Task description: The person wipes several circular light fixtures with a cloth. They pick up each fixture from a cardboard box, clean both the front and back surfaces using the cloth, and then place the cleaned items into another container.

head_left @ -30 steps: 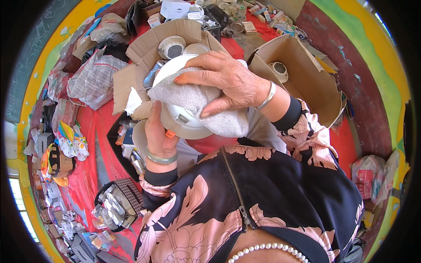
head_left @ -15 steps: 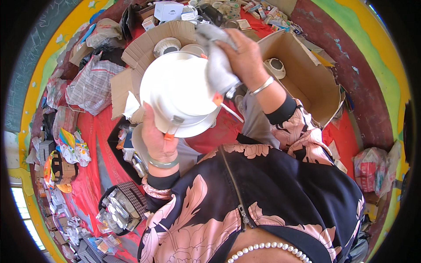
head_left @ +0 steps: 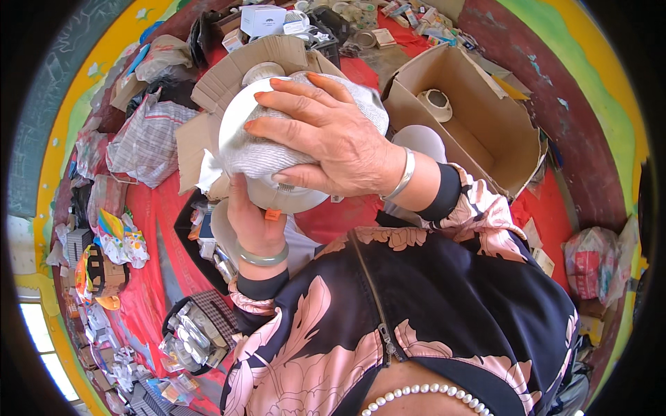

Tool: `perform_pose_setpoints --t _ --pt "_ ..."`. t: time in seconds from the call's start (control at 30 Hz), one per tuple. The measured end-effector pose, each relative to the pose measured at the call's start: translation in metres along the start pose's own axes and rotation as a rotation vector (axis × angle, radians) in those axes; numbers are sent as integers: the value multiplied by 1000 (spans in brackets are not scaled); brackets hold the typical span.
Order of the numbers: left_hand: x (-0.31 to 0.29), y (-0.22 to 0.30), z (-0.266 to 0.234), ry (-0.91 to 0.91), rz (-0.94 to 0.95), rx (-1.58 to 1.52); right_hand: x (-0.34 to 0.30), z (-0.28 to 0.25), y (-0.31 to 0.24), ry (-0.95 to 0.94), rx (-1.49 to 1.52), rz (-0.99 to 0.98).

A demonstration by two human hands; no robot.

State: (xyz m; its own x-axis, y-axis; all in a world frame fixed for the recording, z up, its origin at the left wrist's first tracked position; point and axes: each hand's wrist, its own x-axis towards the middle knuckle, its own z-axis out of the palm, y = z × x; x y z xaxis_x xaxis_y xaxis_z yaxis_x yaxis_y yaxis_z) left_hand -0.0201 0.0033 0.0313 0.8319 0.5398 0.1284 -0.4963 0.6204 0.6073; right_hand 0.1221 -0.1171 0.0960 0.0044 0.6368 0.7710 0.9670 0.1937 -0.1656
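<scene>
A large round white lamp housing (head_left: 234, 123), like a recessed downlight, is held tilted in front of my body. My left hand (head_left: 255, 223) is closed around its near lower rim, beside an orange clip (head_left: 272, 215). Across its face lies a grey ribbed cloth (head_left: 260, 158), which hides most of that side. My right hand (head_left: 336, 142) grips the cloth against the housing, fingers spread over the curve and thumb on the near side. Directly behind is an opened cardboard box (head_left: 225, 73) with a similar white fitting (head_left: 262, 72) in it.
At the right stands a deep cardboard box (head_left: 485, 142) with one white fitting (head_left: 435, 104) inside. A black container (head_left: 186, 222) and a checked bag (head_left: 211, 308) of small goods are by my left side. A plaid sack (head_left: 149, 142) and heaped packages lie on red sheeting (head_left: 142, 277).
My right hand has swung down and left from the housing's far right edge to its middle. The cloth, bunched before, is now spread across the face. My left hand keeps its hold.
</scene>
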Motion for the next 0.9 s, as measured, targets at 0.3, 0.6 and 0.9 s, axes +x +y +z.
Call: perform_pose_setpoints --t 0.3,0.6,0.9 --pt "-6 10 -4 14 44 174 -28 1 63 199 199 784" --pt "-9 4 7 -64 -199 306 39 -24 49 -90 50 -344" --pt "-10 -2 17 -74 -257 281 41 -1 47 -604 228 -162"
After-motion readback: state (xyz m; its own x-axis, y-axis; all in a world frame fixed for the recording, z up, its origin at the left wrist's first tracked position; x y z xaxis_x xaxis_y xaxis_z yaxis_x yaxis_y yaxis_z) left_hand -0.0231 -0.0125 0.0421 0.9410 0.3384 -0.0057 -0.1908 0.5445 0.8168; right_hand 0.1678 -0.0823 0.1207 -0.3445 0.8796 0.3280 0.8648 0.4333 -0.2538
